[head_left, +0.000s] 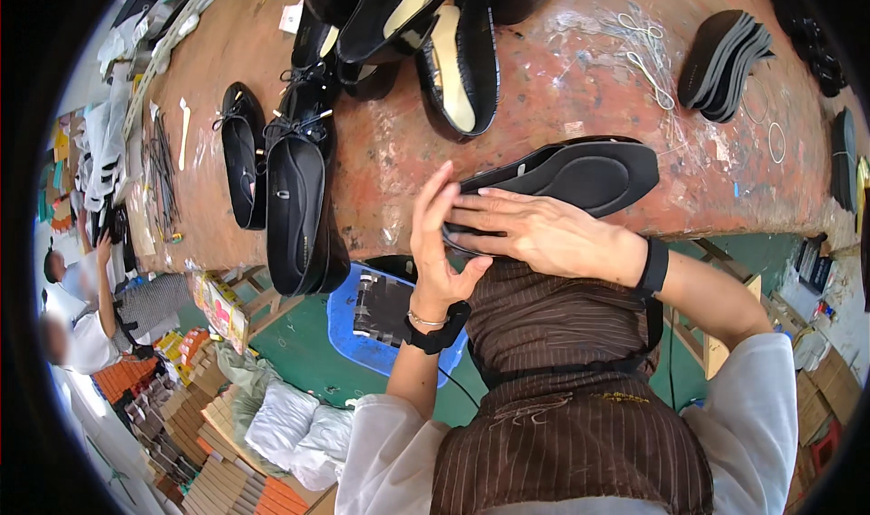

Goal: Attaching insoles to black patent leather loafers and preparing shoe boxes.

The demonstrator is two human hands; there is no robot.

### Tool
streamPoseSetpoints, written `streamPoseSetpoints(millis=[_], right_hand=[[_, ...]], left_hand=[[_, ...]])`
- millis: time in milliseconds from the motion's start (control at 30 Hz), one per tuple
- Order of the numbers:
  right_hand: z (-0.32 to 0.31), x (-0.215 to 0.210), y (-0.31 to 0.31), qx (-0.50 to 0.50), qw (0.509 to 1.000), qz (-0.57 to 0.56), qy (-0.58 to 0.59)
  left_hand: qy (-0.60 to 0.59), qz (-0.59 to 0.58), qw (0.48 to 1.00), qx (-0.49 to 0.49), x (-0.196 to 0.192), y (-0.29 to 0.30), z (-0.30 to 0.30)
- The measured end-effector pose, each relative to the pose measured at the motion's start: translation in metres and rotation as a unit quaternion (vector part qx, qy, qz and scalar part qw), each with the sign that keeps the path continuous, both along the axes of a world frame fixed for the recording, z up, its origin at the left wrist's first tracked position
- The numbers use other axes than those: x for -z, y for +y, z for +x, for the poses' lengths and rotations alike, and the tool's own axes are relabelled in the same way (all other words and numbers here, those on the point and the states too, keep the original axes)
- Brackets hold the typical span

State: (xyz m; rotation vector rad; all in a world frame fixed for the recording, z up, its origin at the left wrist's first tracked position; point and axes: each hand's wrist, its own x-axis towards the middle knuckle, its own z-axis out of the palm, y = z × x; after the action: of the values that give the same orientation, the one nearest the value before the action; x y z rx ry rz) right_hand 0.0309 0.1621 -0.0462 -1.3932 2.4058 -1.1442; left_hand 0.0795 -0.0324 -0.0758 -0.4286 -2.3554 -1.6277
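A black shoe [507, 170] lies on its side near the table's front edge, its toe end toward my left hand. A black cushioned insole [605, 176] sits partly in it, with its heel end sticking out of the opening. My left hand [433, 243] cups the shoe's toe end, fingers pointing up and thumb underneath. My right hand [548, 234] lies over the insole with fingers stretched flat toward the toe. Those fingertips overlap the left palm, and they hide the front of the insole.
Black shoes with bows [297, 216] stand at the left front edge, beside a single flat [242, 153]. More shoes [458, 71] with pale insoles are heaped at the back. Stacked insoles [720, 67] lie right. A blue bin [341, 311] stands below; another person [86, 298] is far left.
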Motion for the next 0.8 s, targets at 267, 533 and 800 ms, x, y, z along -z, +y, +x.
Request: streamPoseSetpoints(millis=[267,533,800], right_hand=[[0.024,-0.017,0.015,0.065,0.986,0.149,0.038],[-0.001,-0.03,0.028,0.344,0.913,0.159,0.153],[-0.007,-0.072,0.058,0.324,0.946,0.006,0.011]], left_hand=[[0.014,-0.022,0.998,-0.05,0.0,0.0,0.003],[-0.016,-0.097,0.994,-0.056,-0.027,0.045,0.025],[-0.128,-0.34,0.93,0.058,-0.074,0.119,0.038]])
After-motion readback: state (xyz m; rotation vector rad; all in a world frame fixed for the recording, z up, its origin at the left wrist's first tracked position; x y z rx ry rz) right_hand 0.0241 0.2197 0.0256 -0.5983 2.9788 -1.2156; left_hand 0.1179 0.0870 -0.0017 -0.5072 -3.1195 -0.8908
